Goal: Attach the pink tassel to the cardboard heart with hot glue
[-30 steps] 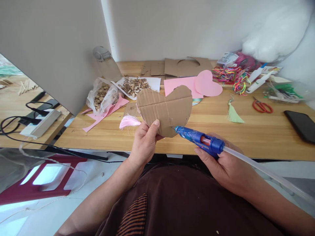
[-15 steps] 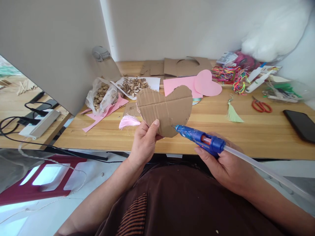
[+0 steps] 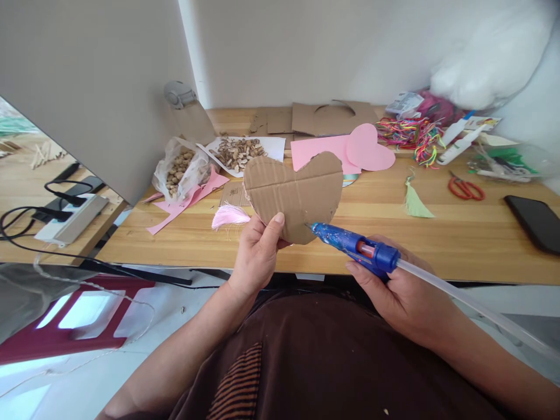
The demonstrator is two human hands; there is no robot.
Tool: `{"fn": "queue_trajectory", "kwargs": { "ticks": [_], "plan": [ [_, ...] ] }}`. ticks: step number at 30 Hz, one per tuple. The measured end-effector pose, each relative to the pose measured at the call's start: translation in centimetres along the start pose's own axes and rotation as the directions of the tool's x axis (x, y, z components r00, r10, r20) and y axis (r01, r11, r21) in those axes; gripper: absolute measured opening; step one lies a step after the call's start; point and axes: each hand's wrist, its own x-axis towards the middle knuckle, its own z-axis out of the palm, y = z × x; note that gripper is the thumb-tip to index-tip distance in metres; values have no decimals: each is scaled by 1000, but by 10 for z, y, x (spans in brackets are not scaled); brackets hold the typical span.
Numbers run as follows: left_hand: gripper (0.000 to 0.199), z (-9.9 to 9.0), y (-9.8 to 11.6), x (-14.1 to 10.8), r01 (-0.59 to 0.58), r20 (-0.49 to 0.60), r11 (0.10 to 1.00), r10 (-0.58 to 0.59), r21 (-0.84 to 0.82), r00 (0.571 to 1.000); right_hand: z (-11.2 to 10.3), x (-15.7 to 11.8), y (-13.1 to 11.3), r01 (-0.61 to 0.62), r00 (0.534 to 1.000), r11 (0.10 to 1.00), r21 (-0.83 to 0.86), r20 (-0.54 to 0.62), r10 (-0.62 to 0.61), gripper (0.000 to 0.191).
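Pointing left, axis slanted: glue gun [image 3: 345, 241] | right grip [image 3: 405, 291]: wrapped round it | left grip [image 3: 258, 251]: pinching cardboard heart [image 3: 297, 192]

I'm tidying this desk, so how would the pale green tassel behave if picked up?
The pale green tassel would likely hang limp, as its fine strands fan out on the table. It looks light, being mostly thread, and probably won't roll, since it lies flat.

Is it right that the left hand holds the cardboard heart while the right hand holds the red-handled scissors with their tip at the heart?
Not quite: the right hand holds a blue glue gun, not scissors, as the head view shows. The left hand does hold the cardboard heart, and the tool's tip is at the heart.
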Motion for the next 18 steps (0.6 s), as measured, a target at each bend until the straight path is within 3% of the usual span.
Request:
{"fn": "queue_trajectory", "kwargs": {
  "ticks": [18],
  "plan": [
    [32, 0, -1, 1, -9, -23, 1000, 10, 15, 1000, 2, -4, 3, -7, 1000, 1000, -3, 28, 7, 6]
  ]
}}
